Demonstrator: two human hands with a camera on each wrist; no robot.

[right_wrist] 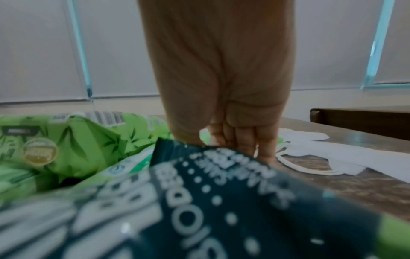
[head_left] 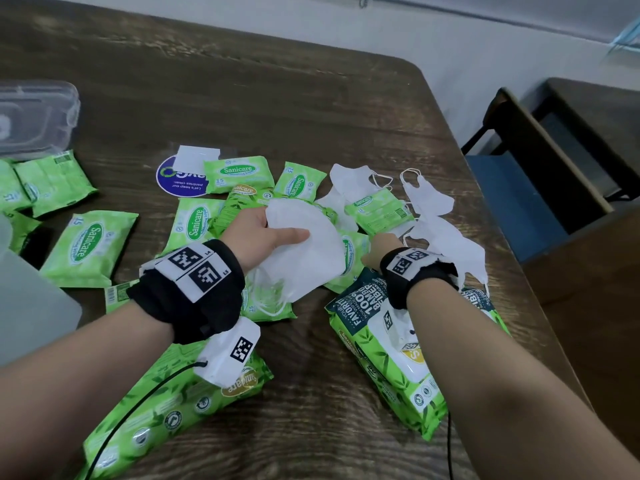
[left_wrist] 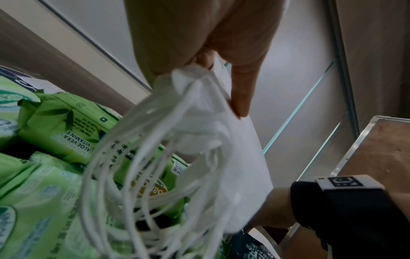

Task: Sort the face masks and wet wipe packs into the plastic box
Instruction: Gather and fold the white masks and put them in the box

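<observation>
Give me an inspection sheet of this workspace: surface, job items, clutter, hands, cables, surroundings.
Surface: dark wood-grain table, largely covered near the hands.
Job's things: white folded face masks loose at right; green wet wipe packs scattered, large ones near the front edge; clear plastic box at far left.
Clutter: round blue sticker with a white card on it.
Hands: left hand grips a stack of white masks; right hand reaches down among masks and packs, its grip unclear.
Cables: black cable along the left forearm, another by the right.
Surroundings: pale wall, dark bench at right.
</observation>
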